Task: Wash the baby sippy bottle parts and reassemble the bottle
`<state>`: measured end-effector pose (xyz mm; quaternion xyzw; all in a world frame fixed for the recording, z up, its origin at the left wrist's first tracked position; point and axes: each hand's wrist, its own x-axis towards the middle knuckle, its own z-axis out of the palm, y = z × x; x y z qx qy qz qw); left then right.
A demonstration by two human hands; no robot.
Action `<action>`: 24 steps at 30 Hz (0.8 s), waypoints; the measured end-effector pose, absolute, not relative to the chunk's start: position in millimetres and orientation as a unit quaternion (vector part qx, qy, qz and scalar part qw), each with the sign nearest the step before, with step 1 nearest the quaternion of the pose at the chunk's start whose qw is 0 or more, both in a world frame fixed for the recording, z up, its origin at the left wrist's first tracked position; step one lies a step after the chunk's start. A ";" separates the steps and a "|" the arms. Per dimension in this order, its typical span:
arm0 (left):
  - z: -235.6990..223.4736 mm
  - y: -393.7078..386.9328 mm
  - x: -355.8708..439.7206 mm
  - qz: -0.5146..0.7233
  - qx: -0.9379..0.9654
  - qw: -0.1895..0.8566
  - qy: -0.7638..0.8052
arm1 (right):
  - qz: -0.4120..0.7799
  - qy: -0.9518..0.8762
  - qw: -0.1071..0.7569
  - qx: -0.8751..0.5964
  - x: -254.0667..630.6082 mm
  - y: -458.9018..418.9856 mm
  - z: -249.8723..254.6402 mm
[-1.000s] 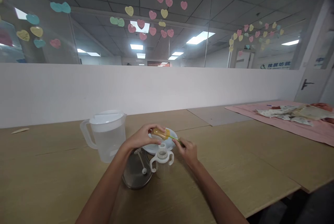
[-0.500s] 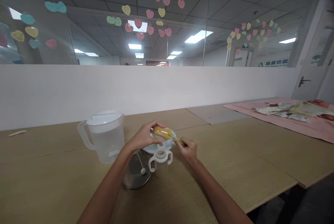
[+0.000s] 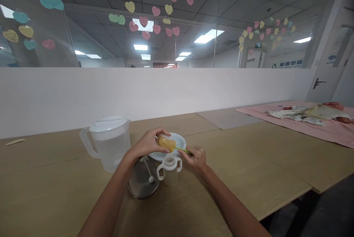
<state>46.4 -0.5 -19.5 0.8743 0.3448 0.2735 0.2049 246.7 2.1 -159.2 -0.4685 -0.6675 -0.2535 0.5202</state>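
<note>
My left hand (image 3: 151, 142) is closed around an amber, see-through, rounded piece (image 3: 167, 143), perhaps a bottle cover. It lies nearly level above the white plate (image 3: 180, 142). Pinched in my right hand (image 3: 197, 157) is a thin green stick (image 3: 182, 150), its tip at the right end of the amber piece; whether it reaches inside I cannot tell. Just below both hands stands an open clear baby bottle (image 3: 170, 172) with a white two-handled collar. A straw (image 3: 148, 168) with a white weighted end rests on a round metal-rimmed lid (image 3: 139, 181) beside the bottle.
A lidded clear pitcher (image 3: 110, 145) of water stands left of my hands. A pale flat strip (image 3: 15, 142) lies far left. On the right, a pink cloth (image 3: 329, 132) bears crumpled fabric (image 3: 312, 113). A white wall (image 3: 166, 93) borders the wooden table (image 3: 243, 163).
The amber piece has tipped slightly, its right end lower. My right hand and the green stick have shifted a little left with it. The whole view has moved slightly.
</note>
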 end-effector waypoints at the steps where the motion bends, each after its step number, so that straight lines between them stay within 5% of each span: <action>1: -19.0 -0.8 45.9 0.275 0.873 0.216 0.340 | -0.248 -0.664 0.532 -0.464 245.4 1.6 -159.4; 10: -17.2 -8.3 54.5 0.331 0.843 0.259 0.337 | -0.140 -0.610 0.575 -0.527 239.8 3.5 -156.7; 24: -22.7 11.3 37.8 0.341 0.823 0.061 0.449 | -0.184 -0.587 0.462 -0.639 243.0 9.0 -159.1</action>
